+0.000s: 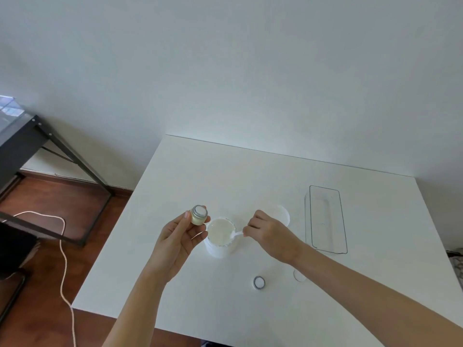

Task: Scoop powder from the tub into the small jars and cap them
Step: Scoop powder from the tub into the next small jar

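A white tub (218,249) of pale powder stands open in the middle of the white table (225,176). My left hand (178,240) holds a small glass jar (198,215) with a silvery rim just left of and above the tub; it looks full of powder. My right hand (269,234) pinches the handle of a white spoon (236,234) whose bowl rests over the tub's right edge. A second small jar (258,282) sits on the table nearer me. A clear item (299,275), perhaps a lid, lies beside my right forearm.
The tub's white lid (281,214) lies behind my right hand. A clear rectangular bin (325,219) stands to the right. A black-framed glass table (30,136) and a white cable (64,259) on the wooden floor are at the left.
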The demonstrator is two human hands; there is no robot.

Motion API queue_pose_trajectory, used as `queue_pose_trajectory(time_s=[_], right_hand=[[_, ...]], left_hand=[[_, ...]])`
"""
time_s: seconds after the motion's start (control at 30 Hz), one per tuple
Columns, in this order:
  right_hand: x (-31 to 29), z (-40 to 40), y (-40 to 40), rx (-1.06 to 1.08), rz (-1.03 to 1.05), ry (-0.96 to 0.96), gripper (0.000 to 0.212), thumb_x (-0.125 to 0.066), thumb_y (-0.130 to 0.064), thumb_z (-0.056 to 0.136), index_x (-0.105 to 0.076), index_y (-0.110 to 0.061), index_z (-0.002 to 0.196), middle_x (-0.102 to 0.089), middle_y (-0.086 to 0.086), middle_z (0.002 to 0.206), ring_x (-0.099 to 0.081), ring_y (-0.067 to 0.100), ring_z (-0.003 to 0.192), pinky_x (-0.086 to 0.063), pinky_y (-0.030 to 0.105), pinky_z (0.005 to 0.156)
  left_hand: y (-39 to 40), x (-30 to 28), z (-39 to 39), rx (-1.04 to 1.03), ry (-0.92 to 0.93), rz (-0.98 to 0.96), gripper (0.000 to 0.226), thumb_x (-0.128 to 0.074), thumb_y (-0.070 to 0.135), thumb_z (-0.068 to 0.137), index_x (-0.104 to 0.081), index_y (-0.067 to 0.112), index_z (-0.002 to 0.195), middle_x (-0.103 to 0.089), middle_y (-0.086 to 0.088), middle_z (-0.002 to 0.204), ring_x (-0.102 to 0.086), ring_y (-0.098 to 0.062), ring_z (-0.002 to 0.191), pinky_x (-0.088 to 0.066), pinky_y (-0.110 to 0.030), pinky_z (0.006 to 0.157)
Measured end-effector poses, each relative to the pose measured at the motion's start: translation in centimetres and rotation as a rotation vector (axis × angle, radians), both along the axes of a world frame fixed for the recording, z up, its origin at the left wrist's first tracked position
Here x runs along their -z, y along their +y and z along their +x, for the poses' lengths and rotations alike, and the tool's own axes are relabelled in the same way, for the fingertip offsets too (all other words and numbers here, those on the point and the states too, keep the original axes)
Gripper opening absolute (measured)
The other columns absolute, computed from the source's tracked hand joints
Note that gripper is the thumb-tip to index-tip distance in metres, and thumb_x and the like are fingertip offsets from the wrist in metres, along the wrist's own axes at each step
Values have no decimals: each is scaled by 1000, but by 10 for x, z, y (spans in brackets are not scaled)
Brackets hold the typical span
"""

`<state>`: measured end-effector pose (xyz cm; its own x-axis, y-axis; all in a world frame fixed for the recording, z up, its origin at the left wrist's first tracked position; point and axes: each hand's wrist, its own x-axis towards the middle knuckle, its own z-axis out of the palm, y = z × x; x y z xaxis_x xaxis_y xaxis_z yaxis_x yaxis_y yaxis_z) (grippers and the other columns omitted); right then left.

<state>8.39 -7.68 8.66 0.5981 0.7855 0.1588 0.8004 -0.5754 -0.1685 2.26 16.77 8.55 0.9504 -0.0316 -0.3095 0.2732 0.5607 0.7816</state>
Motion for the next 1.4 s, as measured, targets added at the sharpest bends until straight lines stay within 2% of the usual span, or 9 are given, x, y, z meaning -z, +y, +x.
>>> queue_pose_trajectory(time_s=[0.2, 0.3, 0.37, 0.5, 0.6, 0.73, 0.87, 1.13, 1.4], right_hand=[[-12, 0, -8, 39, 130, -7, 31, -43, 8, 85, -71, -4, 79, -64, 4, 69, -57, 21, 70, -50, 26, 59], [-6, 1, 0, 359, 383, 227, 10, -68, -8, 86, -71, -7, 77, -66, -1, 65, -51, 8, 61, -43, 18, 62], [1, 4, 10, 607, 429, 454, 16, -67, -13, 87, -70, -8, 73, -64, -4, 59, -49, 1, 49, -38, 8, 55], [15, 8, 19, 834, 383, 664, 23, -60, -10, 87, -68, 1, 69, -71, 9, 67, -50, 2, 46, -41, 11, 48], [8, 8, 14, 834, 328, 622, 24, -57, -8, 89, -65, 5, 70, -69, 14, 70, -59, 18, 59, -51, 31, 59], [-28, 9, -1, 818, 509, 528, 20, -59, -10, 89, -67, -5, 71, -70, 1, 65, -55, -4, 51, -40, 8, 52], [-73, 8, -3, 675, 709, 528, 16, -62, -15, 90, -67, -15, 75, -69, -8, 64, -57, 9, 54, -48, 22, 57], [-100, 7, 12, 537, 606, 488, 17, -61, -14, 91, -67, -13, 75, -67, -3, 63, -47, 1, 47, -36, 7, 52], [-99, 6, 15, 534, 546, 509, 18, -60, -13, 91, -67, -10, 75, -66, -2, 62, -47, 1, 45, -37, 8, 52]], left_hand=[[-2, 0, 0, 6, -10, 9, 36, -52, 33, 93, -78, 12, 106, -76, -10, 101, -69, -12, 78, -60, -28, 80], [-4, 0, -1, 11, -19, 20, 35, -52, 32, 92, -78, 13, 107, -76, -9, 103, -69, -12, 79, -59, -28, 82], [-5, 0, -2, 18, -27, 31, 34, -52, 29, 93, -77, 14, 109, -75, -10, 107, -69, -13, 83, -59, -29, 84], [-6, -1, -3, 51, -47, 54, 33, -52, 22, 94, -73, 15, 118, -73, -10, 117, -70, -19, 98, -57, -33, 93], [-5, -3, -4, 73, -66, 78, 35, -52, 18, 93, -70, 16, 123, -71, -8, 121, -70, -21, 107, -56, -34, 96], [-4, -5, -4, 84, -87, 90, 36, -53, 14, 94, -66, 14, 128, -69, -8, 126, -68, -25, 114, -56, -35, 95], [-5, -6, -3, 118, -96, 99, 39, -51, 12, 96, -60, 9, 133, -67, -11, 131, -61, -29, 126, -55, -35, 95], [-14, -17, -1, 185, -90, 117, 42, -69, 30, 83, -70, 19, 124, -71, -7, 124, -65, -25, 121, -56, -33, 94], [-14, -16, -2, 138, -90, 150, 38, -65, 14, 86, -69, 16, 123, -72, -9, 120, -68, -24, 113, -56, -33, 94]])
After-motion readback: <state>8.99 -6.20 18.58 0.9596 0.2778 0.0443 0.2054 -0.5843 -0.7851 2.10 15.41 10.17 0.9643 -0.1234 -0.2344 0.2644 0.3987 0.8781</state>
